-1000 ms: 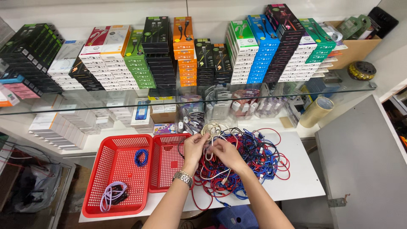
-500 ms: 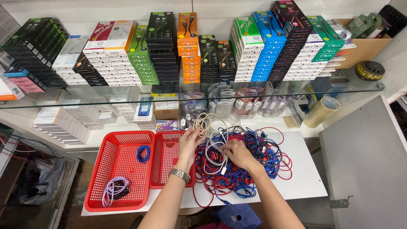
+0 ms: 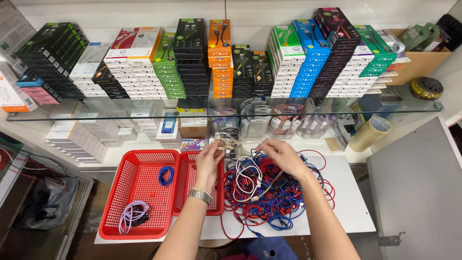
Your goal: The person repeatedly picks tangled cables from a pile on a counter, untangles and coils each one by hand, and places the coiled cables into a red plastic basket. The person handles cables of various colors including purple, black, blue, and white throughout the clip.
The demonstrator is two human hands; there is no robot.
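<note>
Since the earlier frames both hands are drawing closer together over the tangled pile of red, blue and white cables (image 3: 274, 197), which is spreading just below the grip. Left of the grip, the large red basket (image 3: 126, 226) is holding only a coiled blue cable (image 3: 166, 175) and a lilac cable (image 3: 132, 214); most sorting appears left. The left hand (image 3: 209, 161) and right hand (image 3: 281, 155) are both pinching a white cable (image 3: 245, 175), stretching it between them.
</note>
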